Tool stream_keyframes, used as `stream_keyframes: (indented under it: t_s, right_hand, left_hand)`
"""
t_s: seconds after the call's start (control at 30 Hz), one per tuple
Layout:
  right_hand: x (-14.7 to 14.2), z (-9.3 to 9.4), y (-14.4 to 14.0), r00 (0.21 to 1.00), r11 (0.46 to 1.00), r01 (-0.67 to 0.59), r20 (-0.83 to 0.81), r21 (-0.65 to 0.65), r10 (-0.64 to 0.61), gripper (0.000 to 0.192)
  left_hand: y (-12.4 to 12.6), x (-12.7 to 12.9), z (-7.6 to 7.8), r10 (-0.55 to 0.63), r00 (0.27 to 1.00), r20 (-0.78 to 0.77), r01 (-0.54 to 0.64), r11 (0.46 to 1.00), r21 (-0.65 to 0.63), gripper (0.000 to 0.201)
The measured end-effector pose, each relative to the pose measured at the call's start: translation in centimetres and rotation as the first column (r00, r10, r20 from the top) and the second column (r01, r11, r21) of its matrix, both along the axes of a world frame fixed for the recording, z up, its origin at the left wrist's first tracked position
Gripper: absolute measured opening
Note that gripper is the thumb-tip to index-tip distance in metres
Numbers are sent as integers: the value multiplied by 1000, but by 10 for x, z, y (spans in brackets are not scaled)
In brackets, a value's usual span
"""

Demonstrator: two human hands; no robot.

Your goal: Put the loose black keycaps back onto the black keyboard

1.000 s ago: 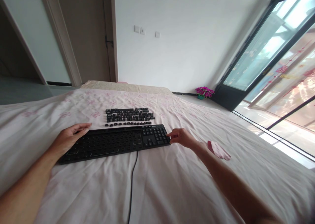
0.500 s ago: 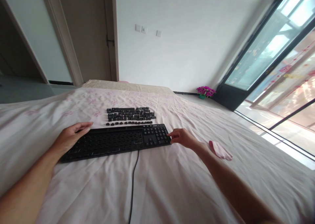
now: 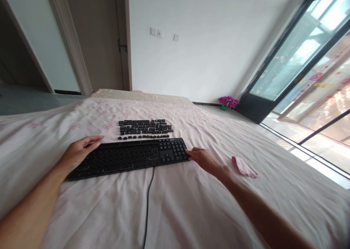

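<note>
A black computer keyboard [image 3: 128, 154] lies on the bed, its main key area stripped of caps while the number pad and arrow keys at its right end still carry theirs. My left hand [image 3: 83, 148] holds the keyboard's left end, thumb over its top and fingers stretched along the far corner. At the opposite end, my right hand [image 3: 201, 157] is closed on the right edge with its fingertips. Just beyond the keyboard, many loose black keycaps [image 3: 144, 127] are laid out in rows. A black cable [image 3: 148, 201] runs from the near edge toward me.
A pale floral bedsheet [image 3: 175, 209] covers the bed, with wrinkles. Right of my right hand lies a folded pink cloth [image 3: 244, 167]. Past the bed are a white wall, a brown door [image 3: 94, 37], a pot of magenta flowers [image 3: 229, 102] and a glass door [image 3: 298, 59].
My right hand has shifted slightly down and flattened, its fingers now closed on the keyboard's right edge. My left hand and the keyboard look almost unmoved.
</note>
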State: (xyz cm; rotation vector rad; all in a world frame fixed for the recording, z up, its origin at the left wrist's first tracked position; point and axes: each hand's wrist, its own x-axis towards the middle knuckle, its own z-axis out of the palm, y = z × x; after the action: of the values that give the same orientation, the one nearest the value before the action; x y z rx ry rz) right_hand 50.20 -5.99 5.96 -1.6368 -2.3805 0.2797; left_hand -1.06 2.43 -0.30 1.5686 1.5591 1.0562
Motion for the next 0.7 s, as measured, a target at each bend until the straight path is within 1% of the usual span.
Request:
stream_keyframes:
  t_s: [0.1, 0.23, 0.33, 0.5, 0.7]
  right_hand:
    - [-5, -7, -10, 986, 997, -51, 159, 57, 42, 36]
    - [-12, -18, -18, 963, 988, -37, 271, 153, -6, 43]
    - [-18, -22, -22, 947, 982, -6, 317, 191, -56, 45]
    - [-22, -21, -28, 921, 974, 37, 371, 224, -120, 45]
    - [-23, -26, -32, 916, 969, 42, 379, 244, -135, 51]
  left_hand:
    - [0, 0, 0, -1, 1000, 2, 1, 1000, -5, 73]
    - [0, -1, -1, -2, 1000, -14, 2, 1000, 1, 69]
    - [0, -2, -1, -3, 1000, -23, 3, 1000, -1, 69]
    - [1, -2, -2, -6, 1000, -24, 6, 1000, -6, 69]
    - [-1, 0, 0, 6, 1000, -14, -6, 1000, -1, 71]
